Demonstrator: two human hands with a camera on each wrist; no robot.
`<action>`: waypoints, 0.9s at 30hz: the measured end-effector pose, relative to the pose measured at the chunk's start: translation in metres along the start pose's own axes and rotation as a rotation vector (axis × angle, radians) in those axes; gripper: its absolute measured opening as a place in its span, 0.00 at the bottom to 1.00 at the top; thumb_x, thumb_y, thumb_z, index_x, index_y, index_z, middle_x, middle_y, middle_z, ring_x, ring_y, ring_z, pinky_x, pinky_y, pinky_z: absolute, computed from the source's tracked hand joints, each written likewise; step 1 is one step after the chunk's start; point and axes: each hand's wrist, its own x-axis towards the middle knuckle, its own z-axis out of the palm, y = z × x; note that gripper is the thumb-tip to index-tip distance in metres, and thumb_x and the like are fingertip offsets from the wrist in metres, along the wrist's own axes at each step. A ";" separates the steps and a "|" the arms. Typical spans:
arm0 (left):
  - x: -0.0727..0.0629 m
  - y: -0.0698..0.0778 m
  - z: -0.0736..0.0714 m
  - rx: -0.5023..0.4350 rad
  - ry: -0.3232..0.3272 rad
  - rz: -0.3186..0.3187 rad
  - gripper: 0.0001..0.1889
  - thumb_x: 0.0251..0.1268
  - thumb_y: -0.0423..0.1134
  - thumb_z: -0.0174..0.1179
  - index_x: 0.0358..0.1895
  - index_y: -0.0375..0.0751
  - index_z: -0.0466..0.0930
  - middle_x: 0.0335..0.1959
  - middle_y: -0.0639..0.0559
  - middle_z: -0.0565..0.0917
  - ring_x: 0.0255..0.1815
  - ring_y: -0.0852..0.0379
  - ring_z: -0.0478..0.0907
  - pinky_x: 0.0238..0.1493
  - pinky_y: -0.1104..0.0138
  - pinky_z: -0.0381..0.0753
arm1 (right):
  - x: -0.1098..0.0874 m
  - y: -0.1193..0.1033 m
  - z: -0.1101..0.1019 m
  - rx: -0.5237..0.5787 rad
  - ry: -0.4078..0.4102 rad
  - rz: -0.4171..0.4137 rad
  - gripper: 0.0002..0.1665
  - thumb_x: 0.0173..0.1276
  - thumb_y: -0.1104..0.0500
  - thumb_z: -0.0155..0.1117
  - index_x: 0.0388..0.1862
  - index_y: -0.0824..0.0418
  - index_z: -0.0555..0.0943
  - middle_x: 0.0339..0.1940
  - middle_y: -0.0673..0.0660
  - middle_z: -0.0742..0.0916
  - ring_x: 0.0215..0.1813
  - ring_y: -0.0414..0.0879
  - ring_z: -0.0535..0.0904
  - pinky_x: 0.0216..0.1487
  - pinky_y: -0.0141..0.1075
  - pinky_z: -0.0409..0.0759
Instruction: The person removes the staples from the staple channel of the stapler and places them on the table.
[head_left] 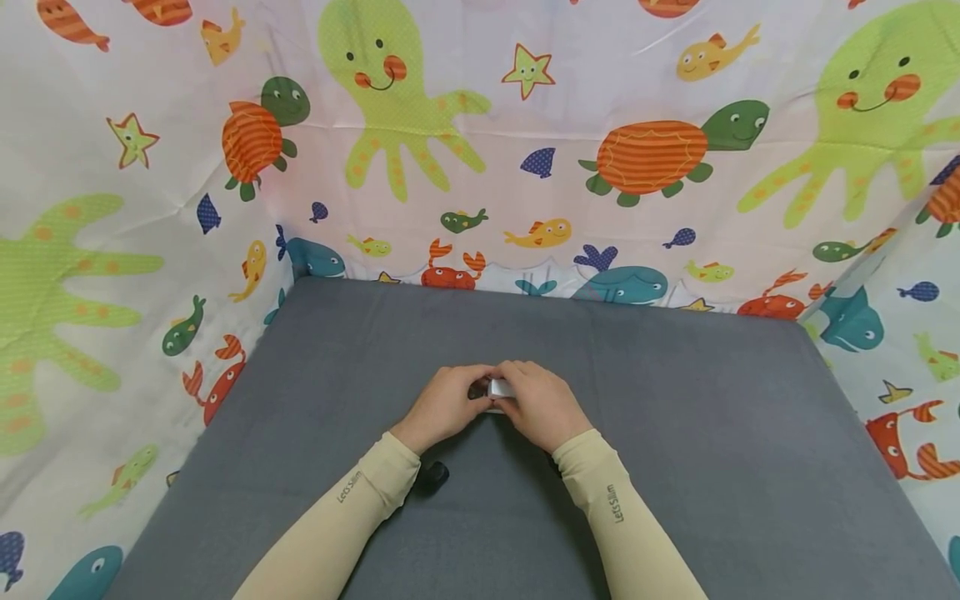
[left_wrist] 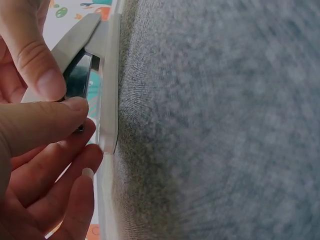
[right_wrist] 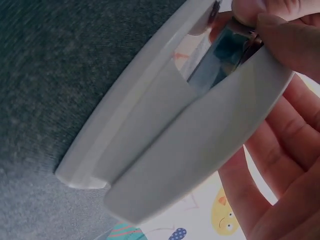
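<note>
A white stapler (head_left: 500, 389) stands on the grey surface in the middle of the head view, mostly hidden by the hands. Its upper arm (right_wrist: 200, 125) is lifted away from its base (left_wrist: 110, 85), and the metal magazine (left_wrist: 79, 77) shows between them. My left hand (head_left: 448, 404) pinches the front end of the magazine with thumb and fingers. On the other side, my right hand (head_left: 543, 406) grips the upper arm, its thumb (right_wrist: 295, 45) near the front tip. The fingertips of both hands nearly meet there.
The grey cloth-covered surface (head_left: 690, 467) spreads around the hands. A small black object (head_left: 432, 478) shows beside the left wrist. A curtain (head_left: 465, 150) printed with sea animals encloses the back and both sides.
</note>
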 end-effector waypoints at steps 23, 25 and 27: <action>-0.001 0.001 -0.002 -0.009 -0.016 0.004 0.11 0.71 0.39 0.74 0.54 0.50 0.93 0.48 0.55 0.94 0.43 0.61 0.87 0.47 0.62 0.87 | -0.007 0.007 -0.037 0.161 -0.004 0.146 0.21 0.71 0.52 0.79 0.58 0.53 0.84 0.53 0.54 0.92 0.54 0.51 0.90 0.57 0.51 0.89; -0.001 0.001 -0.001 -0.009 -0.013 0.003 0.11 0.70 0.39 0.75 0.53 0.50 0.93 0.48 0.56 0.94 0.43 0.62 0.86 0.46 0.63 0.86 | -0.009 0.009 -0.041 0.155 0.000 0.148 0.21 0.71 0.52 0.79 0.59 0.53 0.83 0.53 0.55 0.92 0.54 0.51 0.90 0.57 0.52 0.89; -0.001 0.001 -0.001 -0.008 -0.011 0.006 0.11 0.71 0.39 0.74 0.53 0.51 0.94 0.47 0.57 0.94 0.43 0.63 0.86 0.46 0.64 0.86 | -0.011 0.011 -0.044 0.154 0.000 0.158 0.23 0.71 0.51 0.79 0.60 0.53 0.82 0.53 0.55 0.92 0.55 0.52 0.90 0.56 0.53 0.89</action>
